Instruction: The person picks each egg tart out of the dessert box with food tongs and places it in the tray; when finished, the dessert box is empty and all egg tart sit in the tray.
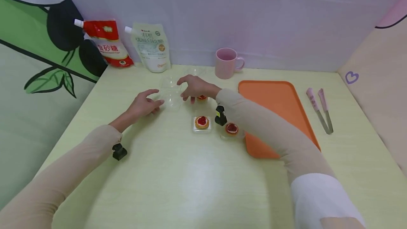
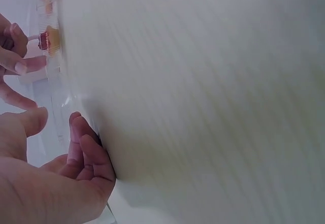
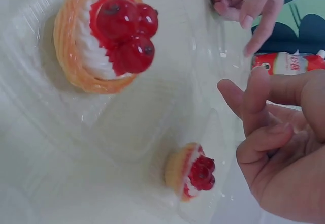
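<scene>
A clear plastic container [image 1: 172,99] lies on the table between the two hands. At its left edge is the left hand [image 1: 143,105], thumb and fingers apart and loosely bent. The right hand [image 1: 196,87] reaches over from the right, its fingers spread and bent near the container's other side; whether either hand touches the plastic is unclear. Below the right hand sits a berry tart [image 1: 202,97], partly hidden. A second berry tart [image 1: 202,122] and a third berry tart [image 1: 231,129] rest in clear containers closer to the front. Red berries and white cream top the large tart [image 3: 104,36] in the right wrist view.
An orange tray [image 1: 270,94] lies right of the tarts, partly under the right sleeve. Tongs [image 1: 321,112] lie beyond it. A pink mug [image 1: 225,64], a red-and-white sugar bag [image 1: 109,45] and a pale green pouch [image 1: 152,48] stand along the back.
</scene>
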The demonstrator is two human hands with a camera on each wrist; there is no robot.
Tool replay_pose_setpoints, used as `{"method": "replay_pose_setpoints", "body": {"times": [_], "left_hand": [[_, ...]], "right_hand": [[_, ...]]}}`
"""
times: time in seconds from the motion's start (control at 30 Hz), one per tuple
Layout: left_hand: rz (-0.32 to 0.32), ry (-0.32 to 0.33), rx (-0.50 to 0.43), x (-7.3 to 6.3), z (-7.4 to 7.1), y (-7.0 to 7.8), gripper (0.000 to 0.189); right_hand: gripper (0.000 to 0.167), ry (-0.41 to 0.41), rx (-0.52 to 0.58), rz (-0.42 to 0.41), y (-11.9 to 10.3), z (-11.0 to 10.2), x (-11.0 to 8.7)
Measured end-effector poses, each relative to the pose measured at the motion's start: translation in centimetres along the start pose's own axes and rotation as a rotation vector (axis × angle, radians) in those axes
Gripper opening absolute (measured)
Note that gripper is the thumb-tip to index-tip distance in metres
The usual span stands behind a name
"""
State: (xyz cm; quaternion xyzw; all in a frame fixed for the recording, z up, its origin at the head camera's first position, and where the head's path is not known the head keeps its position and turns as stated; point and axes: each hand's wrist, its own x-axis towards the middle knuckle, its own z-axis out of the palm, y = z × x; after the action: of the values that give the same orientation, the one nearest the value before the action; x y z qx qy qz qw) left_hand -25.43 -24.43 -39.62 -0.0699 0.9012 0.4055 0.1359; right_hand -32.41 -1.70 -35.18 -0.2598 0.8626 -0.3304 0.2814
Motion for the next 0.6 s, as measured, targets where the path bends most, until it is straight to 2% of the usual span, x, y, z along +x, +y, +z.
{"method": "replay_pose_setpoints", "body": {"times": [0.17,0.27,0.37,0.47,0.6], "left_hand": [[-0.003,0.0,0.0,0.0,-0.4,-0.5,0.08],[-0.005,0.024,0.018,-0.3,-1.0,-0.3,0.088],[0.011,0.096,0.063,-0.7,-1.6,0.3,0.093],[0.048,0.197,0.113,-1.1,-2.0,1.3,0.092],[0.123,0.282,0.161,-1.5,-1.4,2.6,0.086]], "right_hand": [[0.055,0.036,0.027,-0.025,0.8,-1.4,-1.3],[0.052,0.071,0.052,-0.037,1.6,-2.2,-2.7],[0.049,0.106,0.078,-0.052,2.7,-3.0,-4.3],[0.048,0.14,0.097,-0.07,3.9,-3.6,-5.6],[0.047,0.176,0.132,-0.076,5.4,-4.0,-6.9]]}}
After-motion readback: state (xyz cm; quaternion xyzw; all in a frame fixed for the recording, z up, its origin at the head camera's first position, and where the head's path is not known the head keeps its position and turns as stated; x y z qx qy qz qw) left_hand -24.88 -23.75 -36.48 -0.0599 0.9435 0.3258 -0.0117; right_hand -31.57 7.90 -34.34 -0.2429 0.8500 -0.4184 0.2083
